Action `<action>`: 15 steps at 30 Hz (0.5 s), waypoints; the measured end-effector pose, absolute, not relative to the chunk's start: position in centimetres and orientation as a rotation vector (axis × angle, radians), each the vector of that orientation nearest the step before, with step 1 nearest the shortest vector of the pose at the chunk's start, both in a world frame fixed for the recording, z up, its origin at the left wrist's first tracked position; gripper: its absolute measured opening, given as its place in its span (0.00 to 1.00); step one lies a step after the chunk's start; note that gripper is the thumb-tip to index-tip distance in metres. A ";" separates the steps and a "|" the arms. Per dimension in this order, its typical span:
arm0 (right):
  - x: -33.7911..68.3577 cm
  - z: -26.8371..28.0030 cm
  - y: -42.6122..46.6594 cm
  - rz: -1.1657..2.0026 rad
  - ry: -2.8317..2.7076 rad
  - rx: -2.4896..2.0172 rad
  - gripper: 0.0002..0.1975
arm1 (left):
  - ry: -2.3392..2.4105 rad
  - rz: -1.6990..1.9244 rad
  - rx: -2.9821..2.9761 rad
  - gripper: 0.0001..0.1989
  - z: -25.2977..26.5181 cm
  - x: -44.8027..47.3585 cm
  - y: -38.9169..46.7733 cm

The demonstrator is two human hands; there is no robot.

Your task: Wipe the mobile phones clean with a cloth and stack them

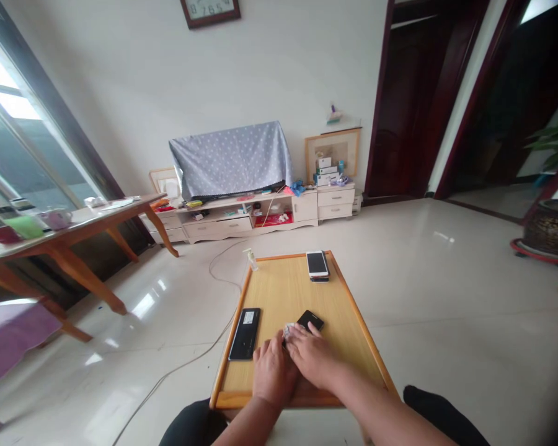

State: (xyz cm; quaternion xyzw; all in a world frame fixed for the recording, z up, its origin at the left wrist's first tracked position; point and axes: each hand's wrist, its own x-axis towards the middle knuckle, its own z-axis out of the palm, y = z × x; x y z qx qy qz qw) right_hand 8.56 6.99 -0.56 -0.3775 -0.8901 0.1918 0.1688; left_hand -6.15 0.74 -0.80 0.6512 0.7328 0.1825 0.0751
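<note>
On the small wooden table (279,285) a black phone (312,319) lies slanted in front of me, its near part hidden under my hands. My right hand (312,356) presses a crumpled, whitish tissue-like piece (288,329) against the phone, fingers laid over it. Close beside it, my left hand (275,370) has its fingers curled at the phone's near end; the grip is partly covered. Left of my hands lies a flat black phone-like slab (245,334) with a white label. Toward the far right corner sit stacked phones (317,265), a white-framed one on top.
A clear pump bottle (252,261) stands at the table's far left corner. A cable (190,359) runs along the floor on the left. Beyond are a low white cabinet (304,207), a cloth-draped shape (232,158) and a wooden table (74,232) with cups.
</note>
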 end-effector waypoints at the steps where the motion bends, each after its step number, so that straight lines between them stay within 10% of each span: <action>1: 8.8 -0.5 7.8 0.527 -2.498 -1.161 0.26 | 2.201 0.552 1.951 0.32 -0.7 -6.1 0.7; 15: 10.5 -1.0 7.6 0.522 -2.440 -1.305 0.27 | 2.223 0.481 2.002 0.26 0.8 -5.5 0.4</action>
